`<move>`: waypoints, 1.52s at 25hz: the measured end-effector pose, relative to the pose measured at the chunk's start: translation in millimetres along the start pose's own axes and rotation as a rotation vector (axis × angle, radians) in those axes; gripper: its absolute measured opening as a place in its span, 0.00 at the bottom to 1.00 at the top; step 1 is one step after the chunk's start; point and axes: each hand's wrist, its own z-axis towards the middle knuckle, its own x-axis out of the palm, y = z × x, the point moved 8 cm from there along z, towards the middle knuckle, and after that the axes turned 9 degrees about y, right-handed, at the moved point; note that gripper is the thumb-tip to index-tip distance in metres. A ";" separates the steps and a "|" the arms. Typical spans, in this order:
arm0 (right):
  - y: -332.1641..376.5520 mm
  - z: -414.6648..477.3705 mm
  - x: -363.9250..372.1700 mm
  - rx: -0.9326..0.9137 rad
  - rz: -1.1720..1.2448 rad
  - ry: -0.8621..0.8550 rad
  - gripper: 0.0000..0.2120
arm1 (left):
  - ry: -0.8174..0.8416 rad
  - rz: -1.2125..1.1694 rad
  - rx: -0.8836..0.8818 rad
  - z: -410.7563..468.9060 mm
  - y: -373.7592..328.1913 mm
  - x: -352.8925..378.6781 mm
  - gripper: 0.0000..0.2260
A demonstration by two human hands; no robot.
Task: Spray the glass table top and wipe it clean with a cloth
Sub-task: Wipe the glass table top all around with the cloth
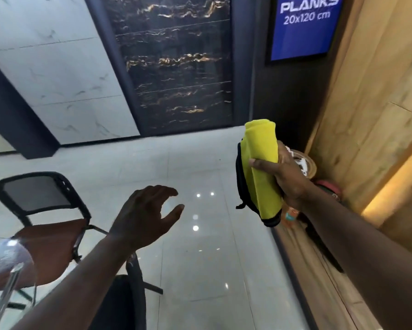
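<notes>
My right hand (284, 177) grips a rolled yellow cloth (263, 170) with a black edge, held upright in the air at the right. Behind that hand, part of a bottle shows, with a clear body (303, 164) and a label patch (290, 214); I cannot tell if the hand holds it too. My left hand (147, 215) hangs in mid-air at the centre, fingers loosely curved and holding nothing. A corner of the glass table top (7, 258) with a metal leg shows at the bottom left, wet or frosted looking.
A chair with a black mesh back (36, 189) and a brown seat stands at the left beside the table. Glossy pale floor tiles (200, 258) spread ahead. A wooden panel wall (376, 115) and low ledge run along the right. Marble display panels and a blue sign (304, 25) stand behind.
</notes>
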 end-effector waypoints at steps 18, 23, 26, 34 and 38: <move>-34.9 434.5 228.7 0.212 -0.012 0.683 0.24 | -0.160 -0.044 -0.552 150.5 362.5 -11.9 0.20; -72.7 534.7 367.6 0.231 0.017 0.992 0.18 | -0.149 -0.106 -0.885 107.0 439.0 4.4 0.15; -104.0 560.2 466.3 0.284 -0.069 1.219 0.29 | -0.124 -0.073 -1.139 72.6 451.8 2.3 0.12; -119.2 460.6 701.2 0.200 -0.358 1.779 0.32 | -0.346 -0.101 -1.808 -100.5 407.4 4.8 0.20; -145.3 391.5 795.3 -0.053 -0.549 1.976 0.35 | -0.459 -0.158 -2.018 -194.5 395.1 39.3 0.21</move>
